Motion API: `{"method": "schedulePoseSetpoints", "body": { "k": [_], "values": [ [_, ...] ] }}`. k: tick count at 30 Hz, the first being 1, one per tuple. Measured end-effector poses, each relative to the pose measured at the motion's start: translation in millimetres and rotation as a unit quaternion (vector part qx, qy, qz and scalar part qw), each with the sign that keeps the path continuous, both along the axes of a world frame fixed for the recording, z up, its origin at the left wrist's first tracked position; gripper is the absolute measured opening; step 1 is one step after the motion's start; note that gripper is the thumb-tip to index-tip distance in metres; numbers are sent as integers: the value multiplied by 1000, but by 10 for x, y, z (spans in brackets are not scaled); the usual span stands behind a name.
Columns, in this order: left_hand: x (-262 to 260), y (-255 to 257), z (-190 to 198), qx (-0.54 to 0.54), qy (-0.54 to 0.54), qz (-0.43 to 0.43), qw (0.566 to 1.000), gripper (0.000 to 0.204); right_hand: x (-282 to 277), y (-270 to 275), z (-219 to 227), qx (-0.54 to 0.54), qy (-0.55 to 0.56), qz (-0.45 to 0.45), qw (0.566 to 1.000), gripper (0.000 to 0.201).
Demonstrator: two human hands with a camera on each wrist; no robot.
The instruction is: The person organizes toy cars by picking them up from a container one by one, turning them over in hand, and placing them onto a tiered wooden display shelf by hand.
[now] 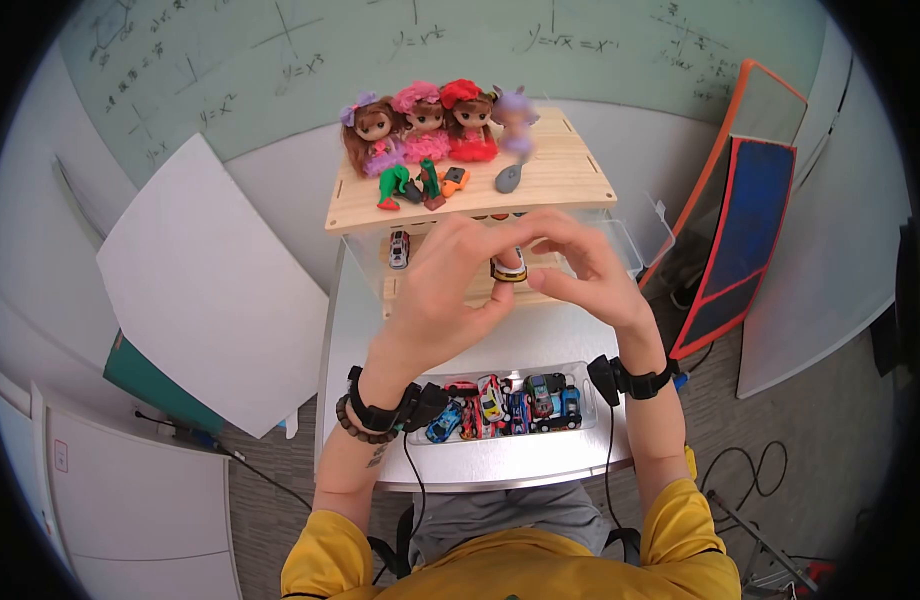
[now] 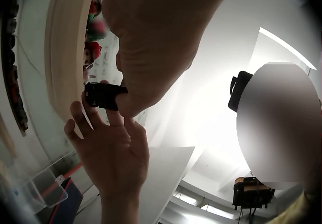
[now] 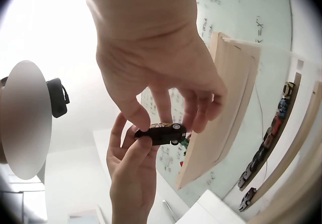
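Observation:
Between both hands, in front of the wooden shelf, is a small toy car point(image 1: 509, 270) with white and yellow on its body. Its black underside and wheels show in the right wrist view, where the toy car point(image 3: 163, 134) lies level. My left hand point(image 1: 435, 275) pinches it, with the thumb against the underside. My right hand point(image 1: 592, 272) is spread beside it, thumb and forefinger right at the car's body. The left wrist view shows the right hand point(image 2: 113, 156) with fingers extended and palm visible.
A clear tray point(image 1: 580, 425) of several toy cars lies on the metal table point(image 1: 380, 475). On the wooden shelf top point(image 1: 570, 165) sit several dolls point(image 1: 425, 130) and small colourful figures point(image 1: 398, 188). A white toy car point(image 1: 399, 250) stands on a lower tier; a row of cars point(image 3: 269, 138) lines another.

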State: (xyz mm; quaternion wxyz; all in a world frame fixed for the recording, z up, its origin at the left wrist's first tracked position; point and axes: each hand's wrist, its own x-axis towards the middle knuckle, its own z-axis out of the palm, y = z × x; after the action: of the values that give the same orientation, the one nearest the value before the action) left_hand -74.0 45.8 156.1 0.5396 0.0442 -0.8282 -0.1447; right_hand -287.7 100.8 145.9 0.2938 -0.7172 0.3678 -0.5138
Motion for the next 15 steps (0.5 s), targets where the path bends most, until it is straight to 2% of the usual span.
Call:
{"method": "schedulePoseSetpoints", "body": {
  "k": [4, 8, 15],
  "values": [
    [7, -7, -18, 3, -1, 1, 1000, 60, 27, 3, 19, 29, -6, -25, 999, 53],
    [33, 46, -11, 6, -7, 5, 1000, 60, 75, 3, 26, 31, -34, -32, 998, 48],
    [151, 155, -110, -4, -80, 14, 997, 60, 56, 5, -35, 46, 68, -8, 997, 42]
  ]
}}
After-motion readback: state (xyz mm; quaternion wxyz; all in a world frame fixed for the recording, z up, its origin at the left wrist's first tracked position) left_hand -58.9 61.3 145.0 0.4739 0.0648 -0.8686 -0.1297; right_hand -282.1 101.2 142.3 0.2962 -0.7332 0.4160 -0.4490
